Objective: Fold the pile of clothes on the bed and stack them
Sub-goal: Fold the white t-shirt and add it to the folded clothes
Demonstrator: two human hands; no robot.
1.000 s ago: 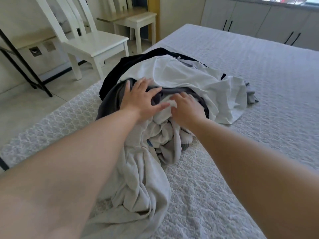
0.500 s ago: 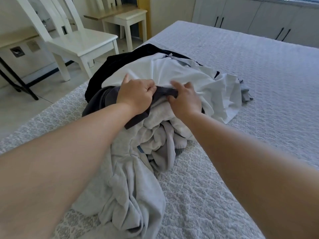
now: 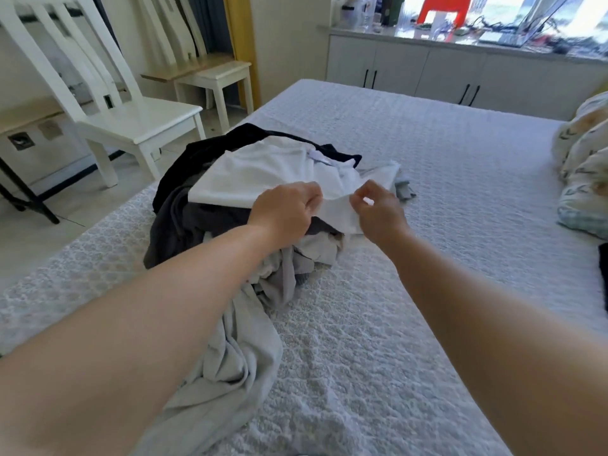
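Note:
A loose pile of clothes lies on the left part of the bed (image 3: 444, 179). On top is a white shirt (image 3: 260, 172). Under it are a dark grey garment (image 3: 184, 225) and a black one (image 3: 204, 149). A light grey garment (image 3: 230, 363) trails toward me. My left hand (image 3: 284, 210) and my right hand (image 3: 378, 212) each pinch the near edge of the white shirt and hold it lifted slightly off the pile, a short span of cloth between them.
A white chair (image 3: 131, 116) stands on the floor left of the bed, a small white table (image 3: 214, 74) behind it. A rumpled patterned quilt (image 3: 585, 172) lies at the right edge. White cabinets (image 3: 427, 70) line the far wall.
Both hands have let go of the dark grey garment and moved up to the white shirt's near edge, which they now pinch and lift. The view has tilted upward.

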